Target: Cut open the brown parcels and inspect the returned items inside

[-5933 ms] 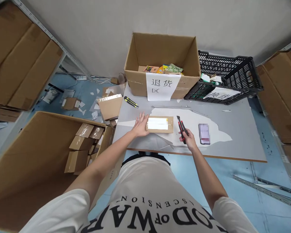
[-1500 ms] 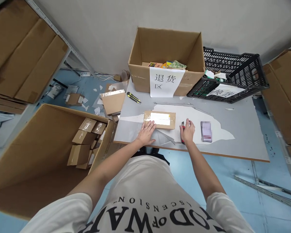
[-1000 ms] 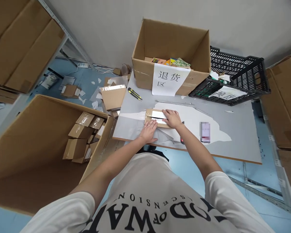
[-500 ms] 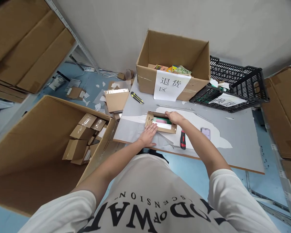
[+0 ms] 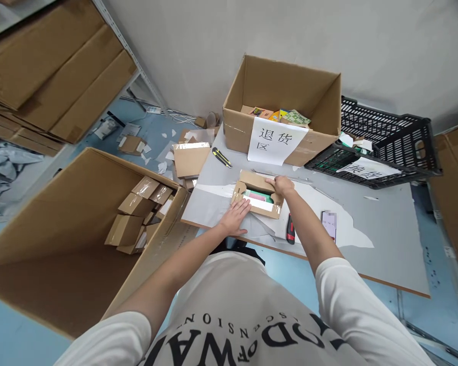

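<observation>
My left hand (image 5: 236, 217) lies flat, fingers spread, against the near edge of the small parcel (image 5: 257, 195) to pin it to the table (image 5: 374, 223). My right hand (image 5: 280, 184) pinches its far flap, folding it back so the inside shows; the red cutter (image 5: 290, 230) lies just right of the parcel, out of the way.

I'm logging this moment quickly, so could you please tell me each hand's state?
Left hand: open, flat against the small box.
Right hand: fingers gripping the box's raised flap.

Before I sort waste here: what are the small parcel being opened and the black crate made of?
Small parcel: apparently brown matte cardboard, flaps folding open, glossy clear tape strip. Black crate: seemingly moulded plastic, lattice walls, dull sheen.
</observation>
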{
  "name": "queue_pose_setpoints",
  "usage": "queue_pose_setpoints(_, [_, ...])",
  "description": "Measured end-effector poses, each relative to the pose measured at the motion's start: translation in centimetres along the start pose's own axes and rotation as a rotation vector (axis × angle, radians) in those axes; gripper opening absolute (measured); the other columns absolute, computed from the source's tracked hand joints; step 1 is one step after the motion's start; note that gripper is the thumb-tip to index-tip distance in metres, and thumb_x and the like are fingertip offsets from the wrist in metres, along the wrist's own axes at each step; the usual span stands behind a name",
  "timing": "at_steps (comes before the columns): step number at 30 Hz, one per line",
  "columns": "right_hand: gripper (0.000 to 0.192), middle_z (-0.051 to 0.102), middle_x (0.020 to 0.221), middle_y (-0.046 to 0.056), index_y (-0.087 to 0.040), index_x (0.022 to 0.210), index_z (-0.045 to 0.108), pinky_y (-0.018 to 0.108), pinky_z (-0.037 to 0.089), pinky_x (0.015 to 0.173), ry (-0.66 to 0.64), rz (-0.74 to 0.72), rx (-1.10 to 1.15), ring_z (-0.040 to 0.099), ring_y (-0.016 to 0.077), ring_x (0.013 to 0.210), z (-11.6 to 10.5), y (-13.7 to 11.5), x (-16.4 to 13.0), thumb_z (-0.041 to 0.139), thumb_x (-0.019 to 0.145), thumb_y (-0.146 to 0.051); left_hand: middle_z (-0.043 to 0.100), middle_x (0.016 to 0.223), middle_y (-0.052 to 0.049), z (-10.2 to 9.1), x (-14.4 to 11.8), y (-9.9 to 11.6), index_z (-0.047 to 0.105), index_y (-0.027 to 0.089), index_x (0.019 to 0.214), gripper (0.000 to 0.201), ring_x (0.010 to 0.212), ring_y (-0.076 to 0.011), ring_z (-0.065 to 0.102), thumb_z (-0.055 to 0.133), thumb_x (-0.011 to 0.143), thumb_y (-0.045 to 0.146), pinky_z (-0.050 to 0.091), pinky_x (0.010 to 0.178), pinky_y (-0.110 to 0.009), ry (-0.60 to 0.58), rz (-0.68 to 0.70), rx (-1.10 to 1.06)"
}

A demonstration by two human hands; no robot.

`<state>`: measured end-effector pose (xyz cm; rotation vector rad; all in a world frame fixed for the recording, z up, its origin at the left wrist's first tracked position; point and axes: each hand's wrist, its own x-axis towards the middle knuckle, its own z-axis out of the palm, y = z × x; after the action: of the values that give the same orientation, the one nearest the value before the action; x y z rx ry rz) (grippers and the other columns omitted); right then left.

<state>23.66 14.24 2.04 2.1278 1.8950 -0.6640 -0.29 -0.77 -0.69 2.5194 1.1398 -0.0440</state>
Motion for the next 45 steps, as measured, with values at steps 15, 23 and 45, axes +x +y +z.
queue_pose_setpoints(15, [0.045,0.031,0.147,0.015,-0.019,0.137,0.04,0.048,0.019,0.104,0.471,-0.682,-0.127,0.023,0.0287,0.134,3.6,1.0,-8.3,0.031,0.092,-0.019,0.029,0.15,-0.012,-1.8,0.5,-2.2,0.03,0.016,0.142,0.067,0.138,-0.0243,0.026,0.055,0.08,0.028,0.023,0.113,-0.042,0.114,0.043,-0.045])
queue_pose_setpoints(23, [0.078,0.049,0.127,0.02,-0.008,0.139,0.034,0.044,0.027,0.099,0.241,-0.719,-0.099,0.041,0.0337,0.115,5.3,2.0,-10.1,0.05,0.081,-0.058,0.023,0.151,-0.019,-4.7,2.0,-7.6,0.016,0.013,0.145,0.109,0.139,-0.0295,0.025,0.079,0.059,0.038,0.028,0.11,-0.042,0.084,-0.001,-0.152])
queue_pose_setpoints(45, [0.043,0.056,0.132,0.009,-0.017,0.124,0.055,0.039,0.033,0.103,0.582,-0.609,-0.241,0.045,0.0237,0.127,10.5,-0.1,-14.9,0.038,0.087,-0.004,0.036,0.147,-0.01,-3.3,3.9,-9.7,0.018,0.021,0.144,0.099,0.124,-0.03,0.047,0.073,0.063,0.037,0.04,0.101,-0.04,0.085,-0.031,-0.175])
